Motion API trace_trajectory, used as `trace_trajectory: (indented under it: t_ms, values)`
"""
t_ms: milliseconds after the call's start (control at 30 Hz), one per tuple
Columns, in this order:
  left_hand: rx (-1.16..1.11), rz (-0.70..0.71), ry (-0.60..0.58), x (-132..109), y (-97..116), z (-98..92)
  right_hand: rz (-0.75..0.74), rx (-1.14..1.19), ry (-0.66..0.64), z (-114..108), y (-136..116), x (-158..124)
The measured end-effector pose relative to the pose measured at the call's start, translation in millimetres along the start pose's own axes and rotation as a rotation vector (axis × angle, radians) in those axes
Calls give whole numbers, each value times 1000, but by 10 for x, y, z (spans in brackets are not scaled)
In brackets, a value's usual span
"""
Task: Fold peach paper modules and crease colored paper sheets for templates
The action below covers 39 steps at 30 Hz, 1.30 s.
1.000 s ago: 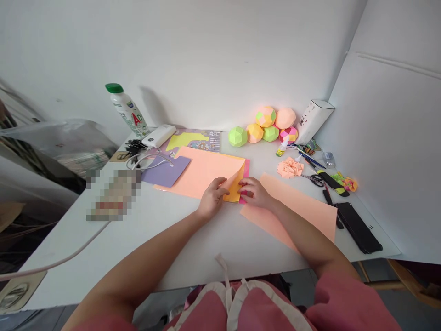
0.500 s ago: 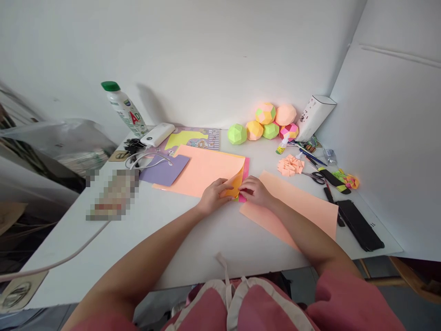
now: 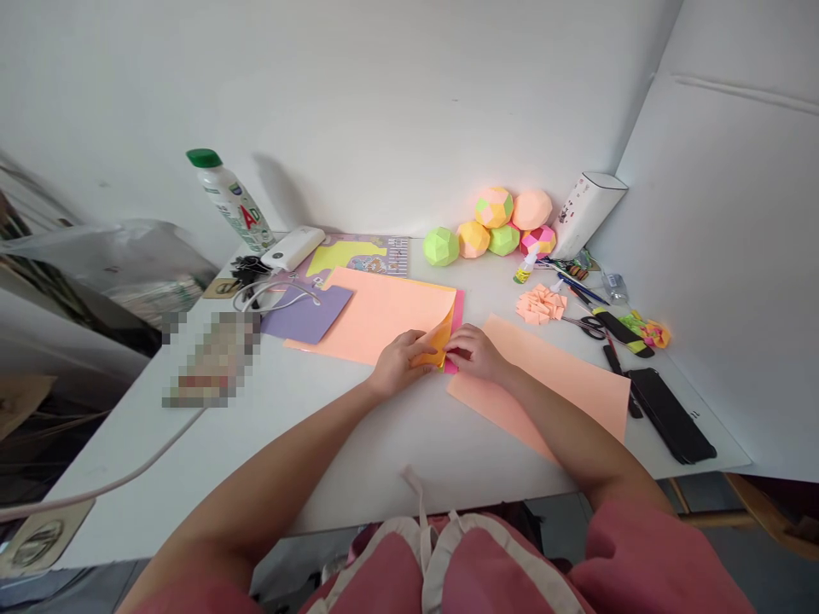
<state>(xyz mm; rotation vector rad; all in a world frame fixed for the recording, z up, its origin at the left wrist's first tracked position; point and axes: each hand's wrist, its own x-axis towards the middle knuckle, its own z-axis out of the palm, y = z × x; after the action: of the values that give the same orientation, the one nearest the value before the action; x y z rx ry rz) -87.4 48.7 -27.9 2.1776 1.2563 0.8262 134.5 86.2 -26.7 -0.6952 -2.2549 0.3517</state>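
Observation:
A stack of coloured paper lies in the middle of the desk, with a peach sheet point(image 3: 377, 311) on top. My left hand point(image 3: 400, 365) grips that sheet's near right corner, which is curled up. Under the curl shows an orange-yellow sheet point(image 3: 438, 339), and a pink sheet point(image 3: 458, 311) sticks out along the right side. My right hand point(image 3: 477, 354) pinches at the corner of the orange-yellow sheet; its fingertips are partly hidden. A separate peach sheet point(image 3: 576, 384) lies flat beneath my right forearm.
Faceted paper balls point(image 3: 441, 246) stand along the wall. Folded peach pieces point(image 3: 541, 304), a glue bottle point(image 3: 525, 268), scissors point(image 3: 594, 327) and a black case point(image 3: 671, 416) lie on the right. Leftward are a purple card point(image 3: 308, 314), a white power bank point(image 3: 294, 248) with cable and a green-capped bottle point(image 3: 234, 205).
Almost nothing differs. Both hands stay at the lifted corner, with my right fingers shifted very slightly. The whole view has moved a little.

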Motion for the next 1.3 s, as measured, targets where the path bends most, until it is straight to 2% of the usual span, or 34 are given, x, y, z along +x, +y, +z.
trace_trajectory:
  t_ms: [467, 867, 1067, 1300]
  values:
    - [115, 123, 49, -18, 53, 24, -59, -127, -17, -12, -105, -7]
    - [343, 237, 47, -43, 149, 85, -80, -309, -58, 33, -119, -11]
    - [413, 231, 47, -31, 130, 116, -71, -346, -122, -22, -71, 6]
    - [455, 183, 55, -18, 113, 126, -48, -359, -176, -189, -48, 40]
